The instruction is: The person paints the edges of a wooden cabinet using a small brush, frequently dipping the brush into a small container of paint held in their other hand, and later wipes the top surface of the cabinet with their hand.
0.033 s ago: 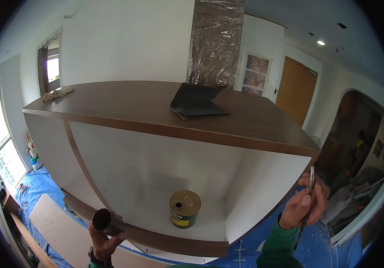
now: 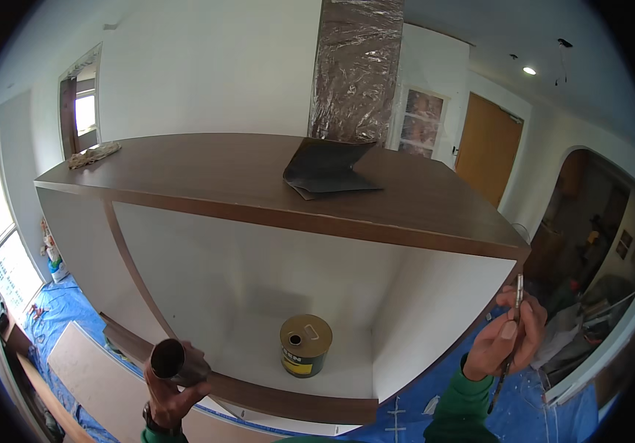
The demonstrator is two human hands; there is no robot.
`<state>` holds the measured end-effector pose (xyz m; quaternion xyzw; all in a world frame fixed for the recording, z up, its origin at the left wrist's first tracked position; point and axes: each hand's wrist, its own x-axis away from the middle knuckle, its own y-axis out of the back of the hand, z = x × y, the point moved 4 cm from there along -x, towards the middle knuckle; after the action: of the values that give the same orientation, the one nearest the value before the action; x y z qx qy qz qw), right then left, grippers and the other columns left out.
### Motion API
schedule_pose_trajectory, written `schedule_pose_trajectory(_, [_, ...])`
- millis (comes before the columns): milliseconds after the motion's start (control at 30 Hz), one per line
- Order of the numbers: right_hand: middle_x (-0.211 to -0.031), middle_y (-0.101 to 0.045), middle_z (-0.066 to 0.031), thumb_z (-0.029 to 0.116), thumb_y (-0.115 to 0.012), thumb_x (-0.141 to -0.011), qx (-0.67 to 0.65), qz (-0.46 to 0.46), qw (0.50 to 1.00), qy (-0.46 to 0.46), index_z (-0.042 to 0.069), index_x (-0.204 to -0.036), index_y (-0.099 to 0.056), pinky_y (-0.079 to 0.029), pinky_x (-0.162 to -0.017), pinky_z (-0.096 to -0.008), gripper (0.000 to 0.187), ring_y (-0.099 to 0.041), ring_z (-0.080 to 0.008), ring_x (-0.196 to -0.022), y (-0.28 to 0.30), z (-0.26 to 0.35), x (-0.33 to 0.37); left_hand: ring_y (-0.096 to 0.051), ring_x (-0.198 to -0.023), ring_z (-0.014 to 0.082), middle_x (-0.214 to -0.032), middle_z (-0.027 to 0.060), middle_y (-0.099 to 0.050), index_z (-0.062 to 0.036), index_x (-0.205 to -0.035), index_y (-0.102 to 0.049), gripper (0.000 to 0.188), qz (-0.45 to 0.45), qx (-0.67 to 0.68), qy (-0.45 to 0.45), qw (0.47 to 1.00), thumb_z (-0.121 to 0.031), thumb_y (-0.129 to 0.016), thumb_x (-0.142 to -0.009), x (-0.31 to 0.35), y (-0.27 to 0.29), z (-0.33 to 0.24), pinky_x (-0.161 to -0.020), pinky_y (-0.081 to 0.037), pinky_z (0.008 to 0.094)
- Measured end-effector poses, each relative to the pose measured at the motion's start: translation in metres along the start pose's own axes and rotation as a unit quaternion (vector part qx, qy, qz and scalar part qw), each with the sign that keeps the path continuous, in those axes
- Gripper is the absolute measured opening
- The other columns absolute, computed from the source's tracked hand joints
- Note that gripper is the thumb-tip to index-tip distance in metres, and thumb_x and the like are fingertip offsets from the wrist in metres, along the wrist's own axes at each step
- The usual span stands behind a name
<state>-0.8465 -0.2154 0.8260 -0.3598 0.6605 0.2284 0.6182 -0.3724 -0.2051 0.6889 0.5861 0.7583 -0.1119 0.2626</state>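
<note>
My left hand is closed around a dark, open-topped cup, tilted so that its mouth shows, at the front rail of a brown-and-white cabinet. What the cup holds is too dark to make out. A slim paintbrush stands nearly upright in the closed fingers of my right hand, beside the cabinet's right front corner; its light metal part points up and its thin handle hangs below. Between my hands, inside the open cabinet, sits a round tin with a gold lid, a small dark opening and a wire handle.
A folded dark sheet, like sandpaper, and a crumpled rag lie on the cabinet top. Blue sheeting covers the floor, with a pale board at left. Behind the cabinet rises a plastic-wrapped column.
The cup in my left hand has shifted very slightly up and left. My right hand and the brush have drifted a touch to the right. Both grips are the same.
</note>
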Motion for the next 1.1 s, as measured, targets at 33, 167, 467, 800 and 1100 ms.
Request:
schedule_pose_trajectory(33, [-0.111, -0.063, -0.0234, 0.013, -0.05, -0.102, 0.033, 0.008, 0.999, -0.012, -0.004, -0.128, -0.059, -0.052, -0.089, -0.0502, 0.033, -0.062, -0.029, -0.093, 0.005, 0.004, -0.003, -0.072, -0.093, 0.026, -0.109, 0.0167, -0.071, -0.0026, -0.126, -0.062, 0.076, 0.034, 0.048, -0.006, 0.998, -0.036, -0.099, -0.069, -0.028, -0.011, -0.02, -0.083, -0.059, 0.0397])
schedule_pose_trajectory(167, [-0.105, -0.065, -0.0232, 0.009, -0.055, -0.1, 0.117, 0.007, 0.993, -0.034, -0.004, -0.122, -0.061, -0.055, -0.089, -0.0482, 0.027, -0.063, -0.0278, -0.091, 0.014, 0.021, -0.014, -0.07, -0.101, 0.0287, -0.124, 0.0207, -0.064, 0.0003, -0.137, -0.055, 0.095, 0.125, 0.147, -0.132, 0.972, -0.042, -0.101, -0.065, -0.099, -0.034, -0.053, -0.085, -0.06, 0.0405])
schedule_pose_trajectory(467, [-0.107, -0.068, -0.0172, 0.0, -0.063, -0.099, 0.167, -0.066, 0.973, -0.147, -0.007, -0.117, -0.065, -0.056, -0.081, -0.0306, 0.019, -0.069, -0.0203, -0.092, 0.015, 0.073, -0.051, -0.066, -0.104, 0.0236, -0.134, 0.0146, -0.055, 0.0021, -0.145, -0.047, 0.117, 0.17, 0.187, -0.264, 0.931, -0.072, -0.089, -0.066, -0.196, -0.055, -0.13, -0.09, -0.052, 0.0384])
schedule_pose_trajectory(800, [-0.111, -0.074, -0.017, 0.0, -0.063, -0.102, 0.173, -0.116, 0.948, -0.242, -0.007, -0.126, -0.066, -0.059, -0.087, -0.0327, 0.025, -0.075, -0.0214, -0.097, -0.004, 0.052, -0.036, -0.067, -0.1, 0.0209, -0.129, 0.0165, -0.062, 0.0011, -0.148, -0.049, 0.106, 0.1, 0.085, -0.317, 0.939, -0.078, -0.072, -0.081, -0.24, -0.037, -0.152, -0.092, -0.052, 0.0385])
schedule_pose_trajectory(1100, [-0.105, -0.07, -0.0105, -0.005, -0.068, -0.096, 0.096, -0.13, 0.941, -0.297, -0.005, -0.114, -0.068, -0.056, -0.089, -0.0269, 0.018, -0.07, -0.014, -0.097, -0.005, 0.024, -0.028, -0.07, -0.092, 0.0213, -0.127, 0.0165, -0.065, 0.0022, -0.142, -0.055, 0.095, 0.06, 0.026, -0.316, 0.947, -0.074, -0.068, -0.087, -0.273, -0.018, -0.145, -0.087, -0.054, 0.0388])
